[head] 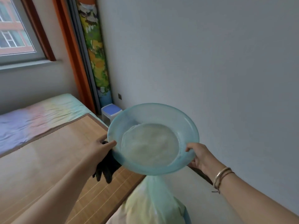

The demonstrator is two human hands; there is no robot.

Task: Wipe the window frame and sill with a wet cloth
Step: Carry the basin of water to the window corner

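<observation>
Both bare forearms reach forward to the basin [152, 138]. The left hand [100, 149] takes its near-left rim, thumb laid on top, a dark cloth [106, 167] hanging under the palm. The right hand [200, 156] curls its grip round the near-right rim, wrist bangled.

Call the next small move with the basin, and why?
Probably carry the basin left toward the sill and set it down near there. Both hands hold its rim, left hand also gripping a dark cloth, right hand opposite. It holds water, tilted, so keep it level. The window is up left, not yet reached.
</observation>
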